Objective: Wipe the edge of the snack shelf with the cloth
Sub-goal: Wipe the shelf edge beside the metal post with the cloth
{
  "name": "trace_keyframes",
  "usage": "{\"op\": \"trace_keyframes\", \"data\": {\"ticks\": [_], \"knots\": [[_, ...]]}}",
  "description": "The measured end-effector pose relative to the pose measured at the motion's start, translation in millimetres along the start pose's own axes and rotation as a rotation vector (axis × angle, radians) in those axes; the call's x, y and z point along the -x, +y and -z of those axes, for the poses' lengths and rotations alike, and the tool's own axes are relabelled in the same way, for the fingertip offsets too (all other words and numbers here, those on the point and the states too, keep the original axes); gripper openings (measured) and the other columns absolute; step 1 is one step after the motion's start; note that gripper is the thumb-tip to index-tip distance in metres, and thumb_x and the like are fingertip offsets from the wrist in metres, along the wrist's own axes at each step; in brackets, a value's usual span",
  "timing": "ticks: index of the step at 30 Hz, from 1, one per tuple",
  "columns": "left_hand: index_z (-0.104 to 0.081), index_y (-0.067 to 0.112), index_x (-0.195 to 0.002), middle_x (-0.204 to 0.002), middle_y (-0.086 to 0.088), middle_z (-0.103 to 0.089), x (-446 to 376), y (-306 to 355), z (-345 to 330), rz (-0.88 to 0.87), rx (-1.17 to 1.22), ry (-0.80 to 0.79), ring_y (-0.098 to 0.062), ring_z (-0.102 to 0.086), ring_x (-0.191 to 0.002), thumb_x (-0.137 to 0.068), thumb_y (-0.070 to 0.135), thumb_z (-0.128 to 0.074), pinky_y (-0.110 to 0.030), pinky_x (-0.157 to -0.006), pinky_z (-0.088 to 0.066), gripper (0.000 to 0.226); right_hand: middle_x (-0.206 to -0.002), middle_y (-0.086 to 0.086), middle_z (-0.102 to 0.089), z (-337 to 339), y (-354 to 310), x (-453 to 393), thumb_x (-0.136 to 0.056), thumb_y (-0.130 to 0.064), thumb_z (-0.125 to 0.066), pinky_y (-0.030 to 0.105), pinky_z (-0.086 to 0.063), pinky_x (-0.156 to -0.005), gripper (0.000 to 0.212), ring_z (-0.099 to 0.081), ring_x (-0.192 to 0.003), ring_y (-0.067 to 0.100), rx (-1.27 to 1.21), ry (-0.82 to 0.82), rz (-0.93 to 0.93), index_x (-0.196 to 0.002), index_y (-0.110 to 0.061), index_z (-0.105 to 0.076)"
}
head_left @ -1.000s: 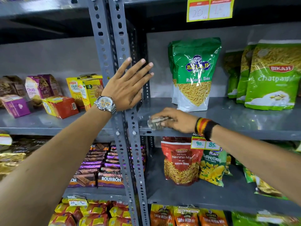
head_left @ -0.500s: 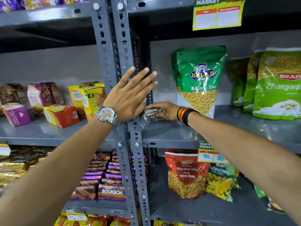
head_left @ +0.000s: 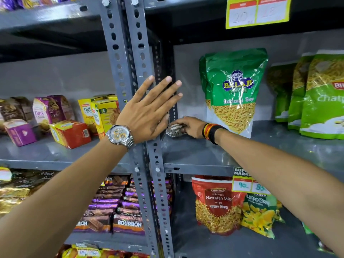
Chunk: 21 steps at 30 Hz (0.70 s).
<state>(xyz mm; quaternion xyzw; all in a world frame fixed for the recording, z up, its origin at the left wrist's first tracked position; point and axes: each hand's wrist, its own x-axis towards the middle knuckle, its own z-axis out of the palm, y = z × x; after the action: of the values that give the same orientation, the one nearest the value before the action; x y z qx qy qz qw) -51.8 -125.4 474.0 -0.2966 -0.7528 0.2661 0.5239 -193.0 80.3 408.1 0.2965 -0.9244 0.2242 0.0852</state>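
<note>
Two bare arms reach into a grey metal snack shelf (head_left: 195,155). The left hand (head_left: 147,112) lies flat and open against the two perforated uprights (head_left: 130,71) that stand side by side at the centre, its fingers spread and pointing toward one o'clock; a silver wristwatch (head_left: 120,135) sits on that wrist. The right hand (head_left: 191,126) is clamped around one bunched, striped cloth (head_left: 174,130), pressing it onto the shelf board far back in its left corner, just beside the uprights and at about four o'clock from the left palm. Red, yellow and black bands (head_left: 210,132) circle the right wrist.

At two o'clock from the cloth stands a green Ratlami Sev bag (head_left: 234,86), with a second one partly hidden behind it. Further right, at three o'clock, are at least three lighter green bags (head_left: 316,97), cut by the frame edge. Two yellow price tags show: one (head_left: 257,12) at twelve o'clock on the upper shelf, one (head_left: 243,181) on the front edge below the right forearm. Beneath that edge hang one red Navratan Mix bag (head_left: 217,205) and one yellow-green puffcorn bag (head_left: 260,215). Left of the uprights, at nine o'clock, lie one red box (head_left: 71,134), one purple box (head_left: 20,132) and two upright yellow boxes (head_left: 101,112); below them are stacked Bourbon packs (head_left: 119,207).
</note>
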Motion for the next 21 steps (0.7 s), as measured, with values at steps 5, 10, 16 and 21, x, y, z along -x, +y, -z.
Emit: {"op": "trace_keyframes", "data": {"ticks": [5,10,16,21], "knots": [[-0.021,0.013,-0.161,-0.169,-0.008,-0.012,-1,0,-7,-0.003,0.004,0.042,-0.028,-0.007,-0.157,-0.101,0.033,-0.035,-0.055,-0.126,-0.005,0.064,-0.124,-0.007,-0.061,5,24,-56,-0.086,-0.012,-0.048,0.051,-0.041,-0.102,0.056,-0.057,-0.115,0.025,0.14,0.121,-0.108,-0.117,-0.058,-0.05],[-0.023,0.013,-0.161,-0.169,-0.008,-0.013,1,-1,-9,-0.015,-0.017,0.053,-0.029,-0.007,-0.157,-0.101,0.032,-0.034,-0.055,-0.126,-0.003,0.064,-0.126,0.003,-0.063,-13,47,-76,-0.087,-0.009,-0.049,0.032,-0.042,-0.099,0.037,-0.058,-0.117,0.027,0.186,-0.038,-0.15,-0.115,-0.03,-0.064],[-0.021,0.014,-0.161,-0.17,-0.008,-0.011,0,1,-4,-0.01,-0.022,0.012,-0.029,-0.006,-0.157,-0.102,0.032,-0.032,-0.057,-0.125,-0.006,0.063,-0.143,0.0,-0.052,-9,39,-52,-0.09,0.001,-0.04,0.033,-0.036,-0.111,0.061,-0.051,-0.128,0.024,0.133,-0.107,-0.171,-0.138,-0.036,-0.05],[-0.018,0.013,-0.162,-0.17,-0.008,-0.008,1,1,0,-0.001,-0.034,-0.006,-0.029,-0.004,-0.157,-0.103,0.033,-0.031,-0.058,-0.125,-0.007,0.063,-0.148,-0.001,-0.046,-2,-1,13,-0.092,0.005,-0.044,0.017,-0.025,-0.109,0.061,-0.043,-0.135,0.017,0.065,-0.163,-0.019,-0.143,-0.027,-0.046]]}}
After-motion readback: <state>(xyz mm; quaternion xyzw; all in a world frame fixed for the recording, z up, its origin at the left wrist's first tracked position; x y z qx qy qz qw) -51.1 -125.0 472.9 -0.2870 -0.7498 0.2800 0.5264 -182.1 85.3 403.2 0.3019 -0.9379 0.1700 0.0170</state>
